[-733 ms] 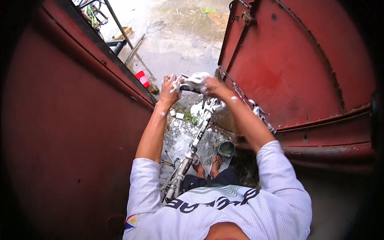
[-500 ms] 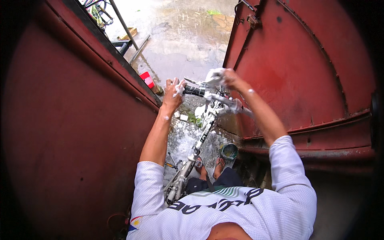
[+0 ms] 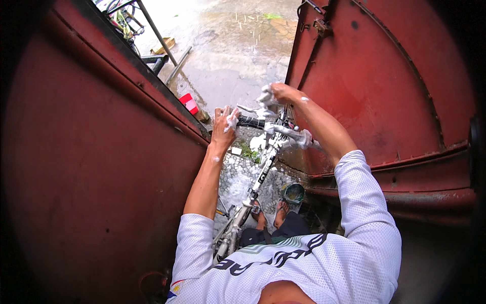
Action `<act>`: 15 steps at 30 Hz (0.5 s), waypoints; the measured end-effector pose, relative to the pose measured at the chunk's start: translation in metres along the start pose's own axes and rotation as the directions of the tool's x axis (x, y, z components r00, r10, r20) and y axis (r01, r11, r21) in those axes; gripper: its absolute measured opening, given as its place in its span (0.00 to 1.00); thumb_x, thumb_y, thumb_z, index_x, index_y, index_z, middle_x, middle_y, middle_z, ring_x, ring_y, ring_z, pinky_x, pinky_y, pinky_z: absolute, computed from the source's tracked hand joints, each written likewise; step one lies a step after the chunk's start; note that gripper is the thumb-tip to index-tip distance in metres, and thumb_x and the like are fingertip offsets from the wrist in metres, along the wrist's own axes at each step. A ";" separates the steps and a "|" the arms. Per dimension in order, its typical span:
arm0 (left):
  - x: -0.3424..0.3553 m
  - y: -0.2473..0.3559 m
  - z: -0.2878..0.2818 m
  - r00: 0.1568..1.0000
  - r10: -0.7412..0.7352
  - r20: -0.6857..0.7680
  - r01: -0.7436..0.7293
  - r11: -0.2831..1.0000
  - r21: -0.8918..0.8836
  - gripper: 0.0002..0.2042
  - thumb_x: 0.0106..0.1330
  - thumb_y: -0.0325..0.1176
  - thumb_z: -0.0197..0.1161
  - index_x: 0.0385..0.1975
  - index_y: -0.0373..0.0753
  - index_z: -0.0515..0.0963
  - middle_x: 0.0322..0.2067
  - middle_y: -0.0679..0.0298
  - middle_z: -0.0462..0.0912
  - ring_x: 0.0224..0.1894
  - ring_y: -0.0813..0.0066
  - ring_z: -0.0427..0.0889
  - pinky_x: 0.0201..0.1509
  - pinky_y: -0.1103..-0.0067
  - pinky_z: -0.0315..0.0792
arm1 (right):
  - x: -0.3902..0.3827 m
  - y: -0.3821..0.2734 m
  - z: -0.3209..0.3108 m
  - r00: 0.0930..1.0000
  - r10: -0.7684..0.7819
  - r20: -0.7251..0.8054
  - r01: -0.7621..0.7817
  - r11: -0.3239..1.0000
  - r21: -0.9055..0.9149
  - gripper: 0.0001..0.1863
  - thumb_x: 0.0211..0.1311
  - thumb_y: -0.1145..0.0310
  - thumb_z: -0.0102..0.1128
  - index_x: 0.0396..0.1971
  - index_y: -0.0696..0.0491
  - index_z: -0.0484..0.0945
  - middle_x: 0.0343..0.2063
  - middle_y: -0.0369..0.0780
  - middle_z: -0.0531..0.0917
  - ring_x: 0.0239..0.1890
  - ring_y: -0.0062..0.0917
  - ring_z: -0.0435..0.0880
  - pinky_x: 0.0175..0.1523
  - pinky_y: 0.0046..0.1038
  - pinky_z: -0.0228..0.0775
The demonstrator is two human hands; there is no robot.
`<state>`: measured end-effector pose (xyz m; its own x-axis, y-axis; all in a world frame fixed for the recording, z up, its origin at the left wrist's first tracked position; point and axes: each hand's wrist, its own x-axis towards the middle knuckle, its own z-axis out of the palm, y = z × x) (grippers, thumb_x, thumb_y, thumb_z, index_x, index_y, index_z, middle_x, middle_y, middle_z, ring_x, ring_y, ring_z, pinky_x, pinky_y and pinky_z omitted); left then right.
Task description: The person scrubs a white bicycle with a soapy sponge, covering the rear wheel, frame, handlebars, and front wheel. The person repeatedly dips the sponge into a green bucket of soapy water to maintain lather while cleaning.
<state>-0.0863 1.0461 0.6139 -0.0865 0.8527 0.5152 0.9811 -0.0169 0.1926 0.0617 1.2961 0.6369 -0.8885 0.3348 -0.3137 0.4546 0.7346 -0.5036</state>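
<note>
A white bicycle [image 3: 264,172], streaked with soap suds, stands upright between my arms. My left hand [image 3: 226,124], flecked with foam, is wrapped around the left end of its handlebar, beside the black grip [image 3: 251,122]. Over the middle of the bar, my right hand [image 3: 281,93] is closed on a foam-covered white wad [image 3: 267,98]; suds hide whether it is a sponge or a cloth. Thick foam coats the handlebar's right side [image 3: 304,138]. A brake lever [image 3: 246,108] sticks out ahead of the left grip.
Red metal panels rise on the left [image 3: 101,152] and right [image 3: 385,91]. A dark bucket [image 3: 293,192] stands by my feet on sudsy pebbled ground. Ahead lie a red-and-white object [image 3: 189,104] and wet pavement [image 3: 238,55]. Another bicycle [image 3: 121,23] is at the far left.
My right hand and the foamy wad have shifted slightly left and up, tilting downward over the bar. The left hand stays on the handlebar's end. The whole view has moved a little.
</note>
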 end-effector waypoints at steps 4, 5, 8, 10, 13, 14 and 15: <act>0.009 0.001 0.000 0.998 0.003 0.068 0.001 0.998 -0.058 0.27 0.41 0.28 0.71 0.47 0.42 0.76 0.42 0.56 0.74 0.45 0.51 0.70 0.44 0.61 0.70 | 0.013 -0.080 0.021 0.979 -0.118 -0.168 0.128 0.990 0.050 0.25 0.53 0.58 0.69 0.52 0.47 0.78 0.47 0.41 0.83 0.41 0.30 0.83 0.45 0.29 0.75; 0.017 0.002 0.001 0.999 0.017 0.039 -0.015 0.998 -0.057 0.27 0.41 0.28 0.71 0.47 0.42 0.76 0.42 0.56 0.74 0.44 0.52 0.70 0.44 0.61 0.70 | 0.016 -0.080 0.028 0.991 -0.062 -0.119 0.070 0.996 0.063 0.26 0.55 0.57 0.67 0.55 0.47 0.76 0.48 0.42 0.82 0.42 0.31 0.82 0.47 0.30 0.75; 0.003 -0.001 -0.002 0.999 -0.021 0.038 0.022 1.000 -0.019 0.26 0.40 0.28 0.71 0.46 0.41 0.77 0.41 0.57 0.74 0.44 0.53 0.70 0.45 0.62 0.70 | -0.013 -0.049 0.027 0.982 -0.056 -0.178 0.086 0.983 0.161 0.23 0.55 0.57 0.67 0.52 0.42 0.79 0.54 0.41 0.77 0.53 0.35 0.77 0.59 0.33 0.68; 0.007 -0.001 -0.008 0.999 0.032 0.019 -0.032 0.999 -0.017 0.24 0.43 0.26 0.68 0.46 0.41 0.77 0.42 0.55 0.75 0.44 0.51 0.70 0.46 0.63 0.71 | -0.034 -0.017 0.011 0.999 0.026 -0.044 -0.021 0.995 0.099 0.21 0.59 0.56 0.64 0.53 0.43 0.79 0.54 0.44 0.76 0.53 0.35 0.77 0.57 0.32 0.70; 0.003 -0.016 -0.011 0.998 -0.033 0.056 0.033 0.999 0.005 0.23 0.40 0.26 0.69 0.43 0.41 0.78 0.40 0.59 0.76 0.44 0.54 0.71 0.46 0.64 0.69 | -0.051 -0.015 0.054 0.962 -0.028 -0.270 0.114 0.944 0.310 0.15 0.66 0.63 0.55 0.52 0.43 0.79 0.48 0.42 0.80 0.46 0.34 0.80 0.52 0.31 0.72; 0.007 -0.015 -0.007 0.997 -0.039 0.065 0.038 0.999 0.014 0.23 0.40 0.25 0.68 0.42 0.41 0.78 0.40 0.60 0.77 0.43 0.54 0.71 0.47 0.65 0.68 | -0.059 0.001 0.070 0.835 -0.271 -0.478 0.363 0.925 0.109 0.16 0.68 0.70 0.49 0.53 0.48 0.77 0.43 0.40 0.82 0.42 0.32 0.80 0.51 0.32 0.73; 0.008 -0.021 -0.009 0.996 -0.048 0.079 0.045 0.998 0.041 0.22 0.40 0.25 0.67 0.40 0.41 0.79 0.40 0.60 0.77 0.43 0.55 0.72 0.47 0.65 0.67 | -0.057 0.005 0.074 0.874 -0.236 -0.424 0.348 0.914 0.210 0.15 0.68 0.69 0.50 0.53 0.50 0.76 0.41 0.40 0.82 0.41 0.30 0.80 0.49 0.31 0.73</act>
<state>-0.1094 1.0485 0.6213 -0.1200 0.8910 0.4378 0.9825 0.0434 0.1810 0.1191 1.2376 0.5928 -0.9105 0.3695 0.1856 0.1189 0.6638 -0.7384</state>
